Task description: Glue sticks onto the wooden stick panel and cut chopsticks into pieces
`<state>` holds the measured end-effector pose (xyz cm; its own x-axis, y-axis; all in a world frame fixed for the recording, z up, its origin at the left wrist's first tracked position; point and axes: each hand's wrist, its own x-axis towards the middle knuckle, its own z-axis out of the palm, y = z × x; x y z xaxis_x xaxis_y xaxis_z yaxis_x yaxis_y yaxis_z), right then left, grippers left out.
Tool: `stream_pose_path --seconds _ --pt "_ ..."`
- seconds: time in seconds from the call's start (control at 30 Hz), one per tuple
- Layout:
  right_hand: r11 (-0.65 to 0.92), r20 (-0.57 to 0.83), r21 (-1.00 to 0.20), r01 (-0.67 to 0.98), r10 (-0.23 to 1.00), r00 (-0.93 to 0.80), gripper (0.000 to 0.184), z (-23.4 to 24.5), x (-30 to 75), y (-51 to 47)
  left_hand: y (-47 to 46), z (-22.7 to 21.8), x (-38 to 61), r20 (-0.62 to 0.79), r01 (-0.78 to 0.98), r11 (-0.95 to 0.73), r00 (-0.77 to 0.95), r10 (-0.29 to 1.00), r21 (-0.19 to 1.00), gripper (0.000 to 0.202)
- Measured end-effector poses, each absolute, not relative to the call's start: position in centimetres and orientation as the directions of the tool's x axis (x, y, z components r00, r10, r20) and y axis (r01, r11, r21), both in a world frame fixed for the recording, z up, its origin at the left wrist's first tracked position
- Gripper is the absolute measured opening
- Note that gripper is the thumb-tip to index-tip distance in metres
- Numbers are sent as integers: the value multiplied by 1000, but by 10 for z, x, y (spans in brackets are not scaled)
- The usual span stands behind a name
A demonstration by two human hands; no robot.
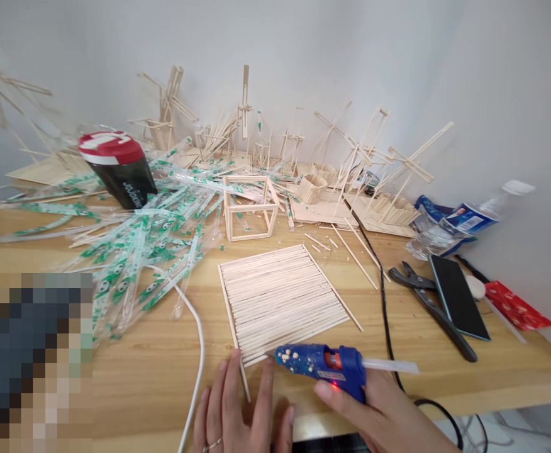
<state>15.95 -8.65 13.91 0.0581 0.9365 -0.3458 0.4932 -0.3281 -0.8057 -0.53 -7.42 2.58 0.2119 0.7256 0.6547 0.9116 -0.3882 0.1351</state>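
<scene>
A blue hot glue gun (320,365) is in my right hand (379,409), with a clear glue stick (391,365) sticking out of its back and a small red light lit. Its nozzle points left, at the near edge of a flat panel of thin wooden sticks (282,296) laid side by side on the table. Longer sticks run along the panel's left and right sides. My left hand (242,409), a ring on one finger, has its fingers stretched out and apart. Its fingertips rest by the panel's near left corner, close to the nozzle.
Behind the panel stands a stick cube frame (250,207). Crumpled green-printed wrappers (138,251) and a red-lidded cup (124,170) are left. Stick windmill models (313,189) line the wall. Pliers (440,308), a phone (459,296), a bottle (478,214) and a black cable (383,296) lie right.
</scene>
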Motion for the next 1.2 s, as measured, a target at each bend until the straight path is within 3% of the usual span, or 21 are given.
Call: stream_pose_path --seconds 0.23,0.5,0.7,0.9,1.07,1.2 --pt "-315 -363 -851 420 931 -36 36 138 142 -79 -74 15 -9 710 862 -464 197 676 202 23" --pt "-319 -379 -835 448 924 -47 36 139 146 -80 -76 20 -8 687 881 -439 210 695 175 30" --pt "-381 -335 -774 505 924 183 33 141 159 -88 -74 26 -8 669 900 -411 217 711 145 41" --pt "-565 -358 -685 460 811 463 40 132 186 -108 -75 25 -7 659 904 -398 203 724 158 47" --pt "-608 -363 -620 496 782 506 53 125 220 -123 -75 25 -7 657 905 -396 203 726 158 54" --pt "-587 -241 -651 481 761 602 55 127 233 -123 -73 29 -8 664 906 -409 242 708 106 50"
